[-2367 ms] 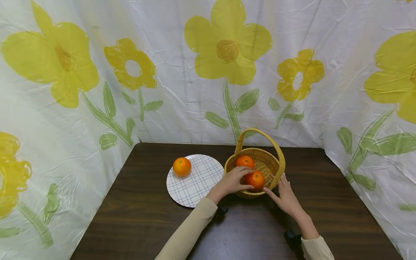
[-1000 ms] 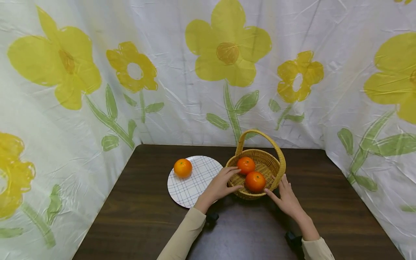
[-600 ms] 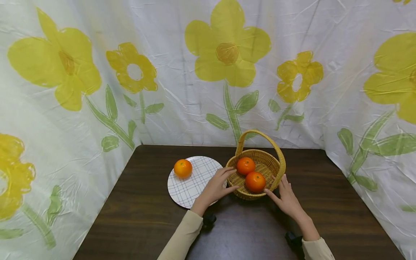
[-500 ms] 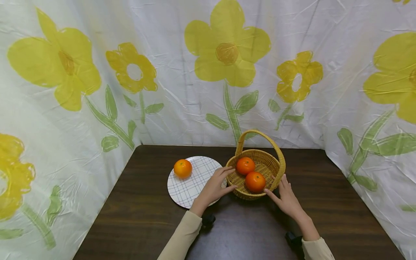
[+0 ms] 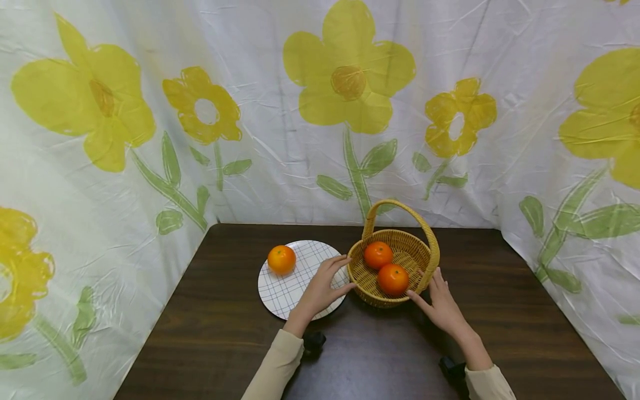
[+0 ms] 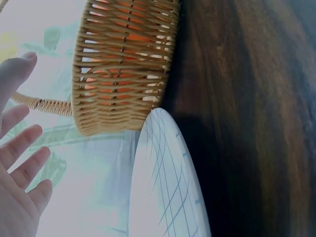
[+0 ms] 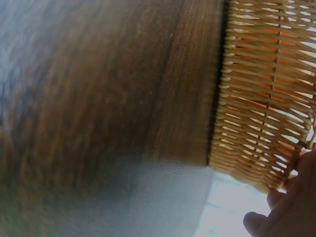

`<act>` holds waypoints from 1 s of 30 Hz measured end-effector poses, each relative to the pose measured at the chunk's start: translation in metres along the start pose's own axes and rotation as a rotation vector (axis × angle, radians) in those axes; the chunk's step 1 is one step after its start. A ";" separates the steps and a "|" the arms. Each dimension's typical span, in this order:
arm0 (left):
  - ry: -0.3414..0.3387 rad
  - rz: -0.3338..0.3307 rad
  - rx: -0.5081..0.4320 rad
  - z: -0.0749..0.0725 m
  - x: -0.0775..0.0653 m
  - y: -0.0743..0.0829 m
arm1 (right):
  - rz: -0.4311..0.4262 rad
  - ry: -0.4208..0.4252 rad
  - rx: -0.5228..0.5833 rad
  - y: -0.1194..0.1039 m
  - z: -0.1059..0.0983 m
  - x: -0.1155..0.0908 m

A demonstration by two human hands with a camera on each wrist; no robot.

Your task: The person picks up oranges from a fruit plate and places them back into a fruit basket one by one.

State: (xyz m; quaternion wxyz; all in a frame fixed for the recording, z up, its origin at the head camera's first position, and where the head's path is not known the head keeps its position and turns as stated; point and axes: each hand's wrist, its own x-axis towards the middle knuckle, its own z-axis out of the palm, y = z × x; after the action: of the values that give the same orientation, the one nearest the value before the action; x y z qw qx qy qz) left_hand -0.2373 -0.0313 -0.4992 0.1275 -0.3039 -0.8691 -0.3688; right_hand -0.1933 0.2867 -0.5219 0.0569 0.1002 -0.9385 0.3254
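Observation:
A wicker basket (image 5: pixel 367 289) with an arched handle stands on the table, holding two round reddish-orange fruits (image 5: pixel 378 255) (image 5: pixel 393 279). My left hand (image 5: pixel 320 289) hovers over the right part of a round checked plate (image 5: pixel 285 294), its fingers spread and holding nothing. Its fingertips are right by the basket's left rim in the head view. An orange (image 5: pixel 281 260) sits on the plate's far left part. My right hand (image 5: pixel 445 311) holds the basket's right side near the handle's base, thumb at the front rim; some of its fingers are hidden behind the wicker.
The dark wooden table (image 5: pixel 370 355) bears the plate and basket side by side toward its back edge. A white curtain (image 5: pixel 270 166) with yellow flowers surrounds the table. A black wrist camera (image 5: pixel 314 340) sits below the left wrist, another (image 5: pixel 451 366) below the right.
My left hand has let go of the nearer fruit in the basket and drawn back left, out over the plate. The right hand and basket have stayed in place.

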 end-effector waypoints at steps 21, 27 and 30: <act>0.109 -0.077 -0.025 -0.019 -0.015 -0.013 | -0.004 -0.001 -0.007 0.000 0.000 -0.001; 0.162 -0.083 -0.024 -0.025 -0.019 -0.017 | -0.003 -0.002 -0.001 0.000 0.000 -0.001; 0.185 -0.079 -0.003 -0.028 -0.022 -0.021 | -0.007 0.004 -0.003 0.000 0.000 0.000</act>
State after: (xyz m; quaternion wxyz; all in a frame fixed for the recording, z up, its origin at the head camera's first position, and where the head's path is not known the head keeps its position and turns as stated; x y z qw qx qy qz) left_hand -0.2332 -0.0724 -0.5007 0.1922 -0.2343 -0.8644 -0.4011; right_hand -0.1930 0.2863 -0.5220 0.0601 0.1026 -0.9385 0.3241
